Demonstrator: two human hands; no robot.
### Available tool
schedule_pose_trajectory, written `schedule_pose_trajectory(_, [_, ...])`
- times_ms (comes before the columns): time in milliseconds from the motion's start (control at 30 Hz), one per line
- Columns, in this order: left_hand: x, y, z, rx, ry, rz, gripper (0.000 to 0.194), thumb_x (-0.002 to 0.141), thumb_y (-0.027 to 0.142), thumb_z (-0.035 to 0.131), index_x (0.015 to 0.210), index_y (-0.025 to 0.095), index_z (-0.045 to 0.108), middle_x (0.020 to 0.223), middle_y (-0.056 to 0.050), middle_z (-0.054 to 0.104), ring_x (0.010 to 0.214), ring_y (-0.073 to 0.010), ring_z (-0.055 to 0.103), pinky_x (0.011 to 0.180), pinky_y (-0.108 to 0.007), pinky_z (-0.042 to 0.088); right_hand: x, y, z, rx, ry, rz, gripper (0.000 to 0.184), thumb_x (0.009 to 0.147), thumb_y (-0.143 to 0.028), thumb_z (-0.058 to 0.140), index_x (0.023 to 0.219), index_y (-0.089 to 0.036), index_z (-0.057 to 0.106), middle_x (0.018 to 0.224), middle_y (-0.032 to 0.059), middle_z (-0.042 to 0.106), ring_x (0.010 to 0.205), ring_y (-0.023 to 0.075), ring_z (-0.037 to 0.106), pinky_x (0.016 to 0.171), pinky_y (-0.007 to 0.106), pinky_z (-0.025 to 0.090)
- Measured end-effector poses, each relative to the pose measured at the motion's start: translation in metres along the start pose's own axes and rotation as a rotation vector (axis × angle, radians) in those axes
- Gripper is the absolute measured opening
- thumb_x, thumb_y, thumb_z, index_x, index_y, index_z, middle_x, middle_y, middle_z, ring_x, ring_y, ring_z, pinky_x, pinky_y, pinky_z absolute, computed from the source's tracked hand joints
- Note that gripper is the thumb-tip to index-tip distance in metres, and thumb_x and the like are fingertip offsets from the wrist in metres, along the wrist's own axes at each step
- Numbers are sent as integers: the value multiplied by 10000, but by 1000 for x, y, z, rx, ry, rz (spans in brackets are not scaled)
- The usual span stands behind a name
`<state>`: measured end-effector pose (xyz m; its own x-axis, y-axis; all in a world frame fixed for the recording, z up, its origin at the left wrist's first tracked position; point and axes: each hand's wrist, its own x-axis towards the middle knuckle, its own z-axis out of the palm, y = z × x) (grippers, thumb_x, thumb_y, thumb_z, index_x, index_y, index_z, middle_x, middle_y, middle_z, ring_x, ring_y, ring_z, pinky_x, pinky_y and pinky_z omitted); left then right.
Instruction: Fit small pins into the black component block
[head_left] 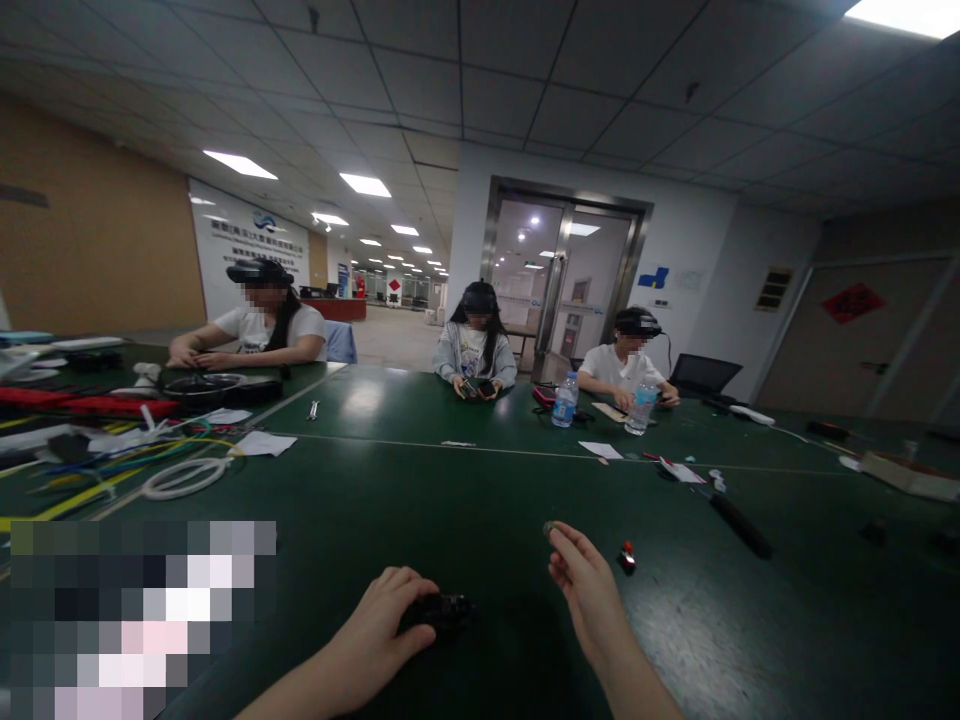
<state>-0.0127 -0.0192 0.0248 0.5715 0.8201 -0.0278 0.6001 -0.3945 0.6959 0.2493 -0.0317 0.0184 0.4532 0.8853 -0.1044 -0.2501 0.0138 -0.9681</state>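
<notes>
L hand (394, 618), lower ctr of frame, is closed round one end of a dark obj (450, 608) on the green tabletop (480, 520), thumb on the near side, fingers over the far side; obj too dark to ID. R hand (586, 585), lower ctr-right, has thumb & index tips pinched on a tiny item (549, 527), held up & well apart from the dark obj; too small to ID. Small red/black pc (627, 557) lies just right of R hand. Black-handled tool (741, 522) lies farther right, tilted.

Mid-frame, right of ctr: 2 water bottles (565, 402), upright, near a white paper (600, 451). Small wrench (313, 410) at mid-left; white cable coil (186, 478) & misc. wires (82, 460) at left edge area. 3 ppl w/ headsets sit at far side: one left (262, 325), one ctr (475, 345), one right (628, 360). Lower left corner is pixelated.
</notes>
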Motion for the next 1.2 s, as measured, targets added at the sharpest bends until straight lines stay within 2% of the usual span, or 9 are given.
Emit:
schedule_pose_trajectory(500, [0, -2, 1, 32, 8, 23, 347, 797, 307, 503, 1140, 257, 517, 1146, -30, 493, 1072, -214, 421, 946, -345, 319, 1, 4, 2, 11, -5, 45, 426, 572, -448, 721, 915, -214, 626, 876, 6, 624, 637, 109, 533, 600, 241, 453])
schedule_pose_trajectory(633, [-1, -1, 0, 29, 0, 8, 351, 795, 298, 504, 1143, 254, 518, 1146, -31, 492, 1069, -214, 423, 941, -345, 325, 1, 6, 3, -61, -7, 26, 434, 576, -460, 711, 924, -212, 633, 885, 12, 635, 664, 127, 548, 609, 253, 453])
schedule_pose_trajectory(767, [-2, 1, -2, 11, 2, 28, 343, 802, 296, 500, 1144, 262, 518, 1139, -26, 493, 1059, -209, 432, 932, -346, 334, -1, 8, 6, -170, -18, -5, 434, 596, -476, 691, 938, -215, 636, 905, 15, 644, 776, 158, 566, 671, 269, 450])
schedule_pose_trajectory(1000, [-2, 1, 0, 39, 19, 38, 340, 792, 298, 508, 1131, 272, 520, 1133, -22, 498, 1053, -220, 431, 928, -352, 329, -15, 10, 19, -299, -186, -95, 366, 666, -421, 643, 969, -218, 627, 961, 20, 642, 937, 200, 567, 789, 302, 441])
schedule_pose_trajectory(1200, [-1, 0, 2, 61, 36, 57, 333, 782, 276, 523, 1115, 262, 531, 1107, -26, 505, 1029, -212, 439, 912, -341, 335, -28, 15, 32, -504, -359, -198, 283, 728, -364, 578, 964, -215, 623, 901, 26, 644, 852, 200, 585, 768, 320, 440])
